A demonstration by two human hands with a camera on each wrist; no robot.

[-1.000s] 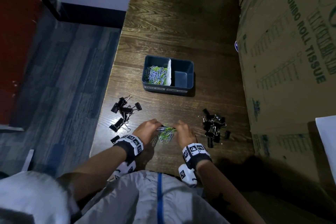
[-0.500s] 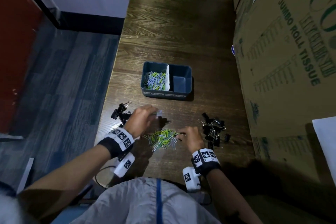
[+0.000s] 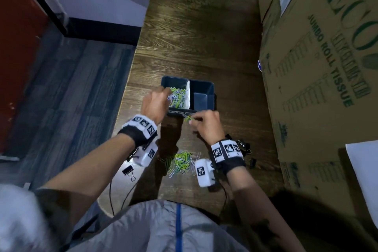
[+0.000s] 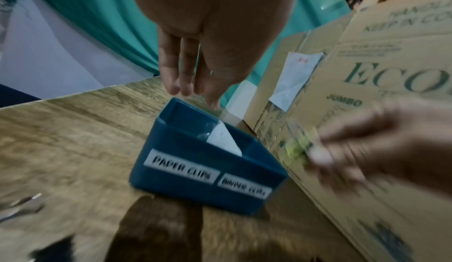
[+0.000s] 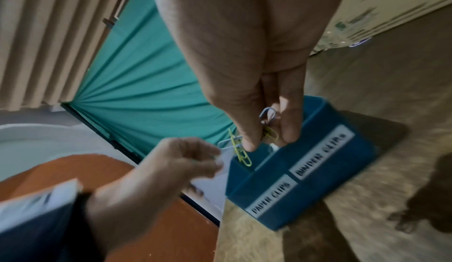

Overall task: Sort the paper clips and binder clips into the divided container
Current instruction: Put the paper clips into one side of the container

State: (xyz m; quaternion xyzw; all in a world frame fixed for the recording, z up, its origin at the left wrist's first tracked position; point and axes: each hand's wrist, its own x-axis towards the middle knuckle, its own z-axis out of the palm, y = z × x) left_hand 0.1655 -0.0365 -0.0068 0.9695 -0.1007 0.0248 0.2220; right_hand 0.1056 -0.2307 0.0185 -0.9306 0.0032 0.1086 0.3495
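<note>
The dark blue divided container stands mid-table, labelled PAPER CLIPS on the left and BINDER CLIPS on the right. Its left compartment holds coloured paper clips; a white divider splits it. My left hand hangs over the left compartment with straight fingers pointing down and nothing seen in them. My right hand pinches a few green and blue paper clips just before the container's front wall. A loose paper clip pile lies nearer me.
Black binder clips lie at the left table edge and behind my right wrist. A tall cardboard box walls off the right side. The table's left edge drops to blue floor.
Both hands rose from the loose pile toward the container. The left hand went from beside the pile to above the left compartment; the right hand lifted clips to the container's front.
</note>
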